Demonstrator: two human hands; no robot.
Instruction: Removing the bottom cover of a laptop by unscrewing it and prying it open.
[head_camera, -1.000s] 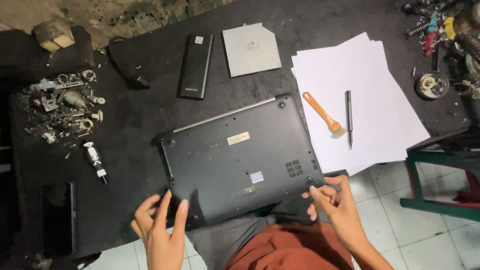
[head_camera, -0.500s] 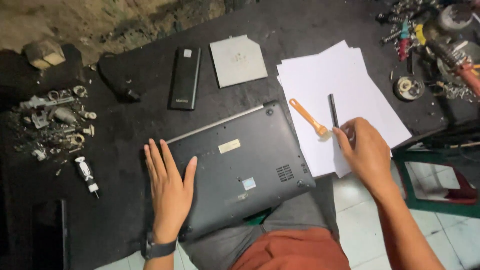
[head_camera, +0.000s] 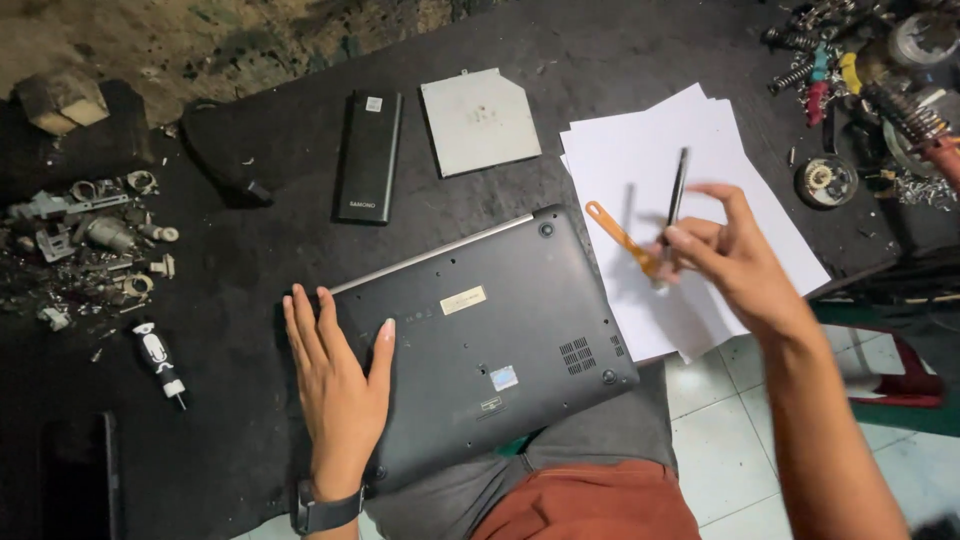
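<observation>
Resting flat with fingers spread, the left hand (head_camera: 338, 385) pressed on the near-left corner of the upturned dark grey laptop (head_camera: 480, 335), which lay on the black tabletop (head_camera: 250, 250) with its front edge overhanging the person's lap. The right hand (head_camera: 725, 255) was raised above the stack of white paper sheets (head_camera: 660, 150), its fingers pinched around a slim dark screwdriver (head_camera: 677, 190) held nearly upright. An orange-handled brush (head_camera: 620, 238) lay on the sheets just beside that hand. Behind the laptop lay a long black battery pack (head_camera: 368, 155) and a flat grey drive (head_camera: 478, 120). A pile of small metal parts (head_camera: 95, 250) sat far left, near a short stubby screwdriver (head_camera: 160, 360).
</observation>
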